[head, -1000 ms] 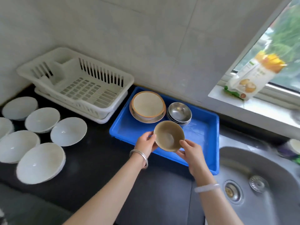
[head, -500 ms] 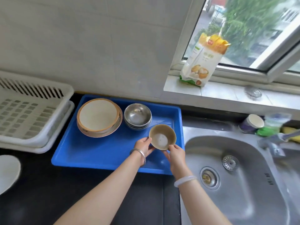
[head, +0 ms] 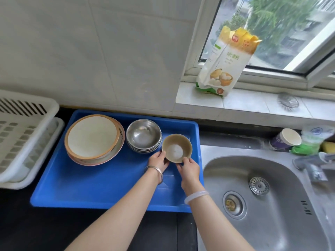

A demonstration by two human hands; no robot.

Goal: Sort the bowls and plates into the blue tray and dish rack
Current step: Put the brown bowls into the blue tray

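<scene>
1. White plastic dish rack (head: 27,134) sits at the left edge on the black desk (head: 36,229), just beside the blue tray (head: 90,183).
2. Inside the tray, at its far left, lies a stack of cream plates (head: 92,136) with tan rims; the top one is slightly tilted.
3. Right of them stand nested steel bowls (head: 143,135), shiny and upright.
4. The left grip (head: 157,161), a metal bangle (head: 155,171) on its wrist, is clamped on the near left rim of the tan bowl (head: 176,148).
5. That bowl is small and olive-tan with a pale, glossy bottom, mouth up, in the tray's far right corner just beside the steel bowls. Whether it rests on the tray floor, I cannot tell.
6. The right grip (head: 189,168), a white bracelet (head: 195,195) on its wrist, pinches the bowl's near right rim.
7. A steel sink (head: 272,205) adjoins the tray, with a paper cup (head: 286,139) behind it.
8. Pale wall tiles (head: 108,51) back the desk; a flour bag (head: 226,64) leans on the window sill (head: 253,105).
</scene>
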